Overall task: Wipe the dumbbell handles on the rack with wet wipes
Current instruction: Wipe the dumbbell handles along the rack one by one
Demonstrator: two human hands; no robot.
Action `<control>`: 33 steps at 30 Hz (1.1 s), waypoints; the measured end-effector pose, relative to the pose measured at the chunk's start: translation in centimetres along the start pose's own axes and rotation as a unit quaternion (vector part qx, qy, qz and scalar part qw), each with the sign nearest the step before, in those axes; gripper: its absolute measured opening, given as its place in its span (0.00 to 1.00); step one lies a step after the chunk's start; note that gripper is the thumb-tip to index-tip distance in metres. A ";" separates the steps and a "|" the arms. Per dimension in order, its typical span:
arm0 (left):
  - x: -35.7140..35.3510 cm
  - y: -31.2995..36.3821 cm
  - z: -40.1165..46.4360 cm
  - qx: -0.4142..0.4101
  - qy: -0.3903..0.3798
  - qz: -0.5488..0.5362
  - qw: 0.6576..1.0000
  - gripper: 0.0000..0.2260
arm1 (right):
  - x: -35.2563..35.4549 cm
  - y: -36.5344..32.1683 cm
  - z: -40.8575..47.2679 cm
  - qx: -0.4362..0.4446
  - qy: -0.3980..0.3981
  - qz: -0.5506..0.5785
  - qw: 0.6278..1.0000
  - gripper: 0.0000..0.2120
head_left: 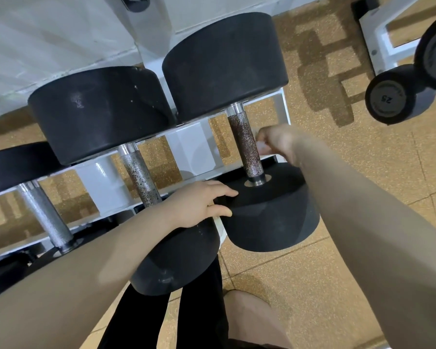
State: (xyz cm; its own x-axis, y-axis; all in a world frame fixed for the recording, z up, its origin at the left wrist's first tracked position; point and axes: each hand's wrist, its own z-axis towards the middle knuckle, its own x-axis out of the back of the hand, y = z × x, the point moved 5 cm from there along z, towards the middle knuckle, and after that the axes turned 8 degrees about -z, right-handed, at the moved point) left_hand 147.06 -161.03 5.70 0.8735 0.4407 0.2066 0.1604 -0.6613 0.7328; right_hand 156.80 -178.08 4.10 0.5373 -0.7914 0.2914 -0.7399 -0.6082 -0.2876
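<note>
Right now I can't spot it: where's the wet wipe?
In the head view, right of centre: the right hand pinches the wet wipe beside the rusty handle of the rightmost dumbbell.

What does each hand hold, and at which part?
Right hand pinches a crumpled white wet wipe; which part is unclear. Left hand holds nothing, resting on the black dumbbell head.

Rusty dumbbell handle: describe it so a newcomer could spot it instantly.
On the white rack, three dumbbell handles show side by side. Take the rightmost handle, beside the right hand holding a white wipe. Its knurling is dark reddish-brown with rust, while the two handles to its left are mostly silver.
</note>
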 end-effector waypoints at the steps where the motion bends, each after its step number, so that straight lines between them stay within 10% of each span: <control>1: 0.0 0.0 0.0 -0.001 0.002 -0.002 1.000 0.21 | 0.0 0.7 -0.5 -0.003 -0.010 -0.049 0.999 0.12; 8: -0.1 0.0 0.0 0.000 0.010 -0.007 1.000 0.21 | 0.5 -1.4 -4.0 0.155 0.107 -0.399 0.898 0.11; 11: -0.2 -0.2 -0.1 -0.003 0.018 -0.015 1.000 0.21 | -0.6 -3.7 -5.8 0.320 0.277 -0.425 0.800 0.07; 17: -0.2 -0.2 0.0 -0.010 0.032 -0.028 0.999 0.20 | -5.3 -5.9 -6.2 0.412 0.258 -0.608 0.628 0.12; 21: -0.3 -0.3 -0.1 -0.015 0.042 -0.038 0.998 0.20 | -6.7 -5.1 -6.0 0.307 0.211 -0.711 0.597 0.11; 25: -0.4 -0.3 0.1 -0.019 0.036 -0.032 0.999 0.20 | -7.9 -2.8 -7.1 0.258 0.094 -0.707 0.652 0.14; 33: 0.5 -0.1 -0.4 -0.027 -0.002 0.011 1.000 0.19 | -6.5 -7.5 -5.9 0.299 0.192 -0.708 0.610 0.18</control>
State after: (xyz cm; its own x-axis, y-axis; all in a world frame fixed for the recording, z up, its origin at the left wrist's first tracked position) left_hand 147.29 -160.54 6.02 0.8786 0.4236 0.2206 0.1161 -0.6374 0.7617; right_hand 156.48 -167.98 9.74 0.2467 0.5563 0.7936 0.6984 -0.6698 0.2524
